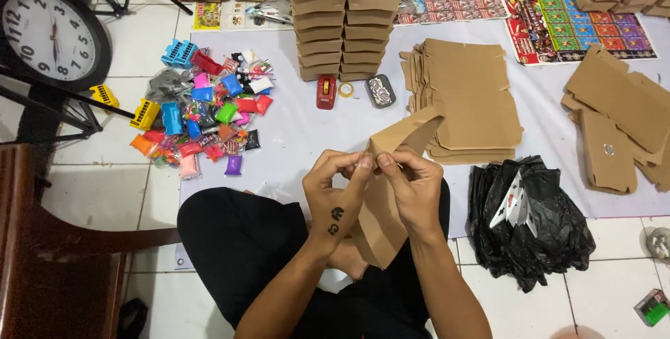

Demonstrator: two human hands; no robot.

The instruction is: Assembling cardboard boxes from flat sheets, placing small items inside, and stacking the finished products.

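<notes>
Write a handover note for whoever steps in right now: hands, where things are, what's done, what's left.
Left hand: fingers pinch the top edge of a flat cardboard blank held over the lap.
Right hand: fingers pinch the same edge, beside the left; one flap sticks up.
Things: unfolded blanks just ahead on the sheet, more blanks at right; tape dispenser and tape roll ahead; toy pile at left; black bag at right.
Done: two stacks of boxes stand at the far side.
Left: the held blank is not yet a box; the piles remain flat.
</notes>
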